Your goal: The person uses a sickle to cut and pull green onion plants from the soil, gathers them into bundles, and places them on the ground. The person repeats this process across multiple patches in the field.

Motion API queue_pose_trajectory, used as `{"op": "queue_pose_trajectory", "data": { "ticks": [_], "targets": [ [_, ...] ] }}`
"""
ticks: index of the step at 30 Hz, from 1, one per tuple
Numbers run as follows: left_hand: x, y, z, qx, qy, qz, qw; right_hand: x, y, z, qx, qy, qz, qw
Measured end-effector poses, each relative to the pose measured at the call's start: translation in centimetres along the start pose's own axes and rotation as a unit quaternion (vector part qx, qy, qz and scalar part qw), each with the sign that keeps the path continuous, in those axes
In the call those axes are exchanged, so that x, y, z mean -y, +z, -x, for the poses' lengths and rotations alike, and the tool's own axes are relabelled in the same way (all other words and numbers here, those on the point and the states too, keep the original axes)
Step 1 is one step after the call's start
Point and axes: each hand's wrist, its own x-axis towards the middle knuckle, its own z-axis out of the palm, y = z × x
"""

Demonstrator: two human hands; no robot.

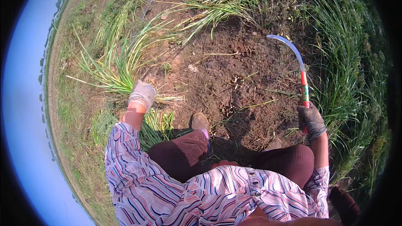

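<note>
Knees bent over bare soil (234,71), a person in a striped shirt (167,192) works a grassy plot, the gloved right hand (311,119) clenched around the handle of a sickle (298,64) whose curved blade arcs up on the right. Left hand (141,94), also gloved, closes on a grass clump (117,64) farther left; a clean cut likely calls for pulling the blades taut and keeping the sickle low, clear of the shoe (200,122).
</note>
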Motion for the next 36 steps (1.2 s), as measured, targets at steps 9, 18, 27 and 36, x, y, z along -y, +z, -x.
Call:
{"op": "queue_pose_trajectory", "data": {
  "ticks": [9,18,27,36],
  "targets": [
    [4.9,24.9,23.2,0.023,-0.194,0.125,0.973,3.8,-2.5,6.2,-0.029,-0.168,0.008,0.985],
    [-9.6,29.6,26.0,0.071,-0.068,0.168,0.981,8.8,11.3,15.2,0.023,-0.185,0.075,0.98],
    [-18.2,28.9,16.0,-0.026,-0.007,0.111,0.993,4.0,16.7,10.3,0.025,-0.134,0.109,0.985],
    [-21.6,28.1,16.8,-0.194,-0.091,0.241,0.947,2.8,14.3,7.8,0.007,-0.126,0.088,0.988]
  ]
}}
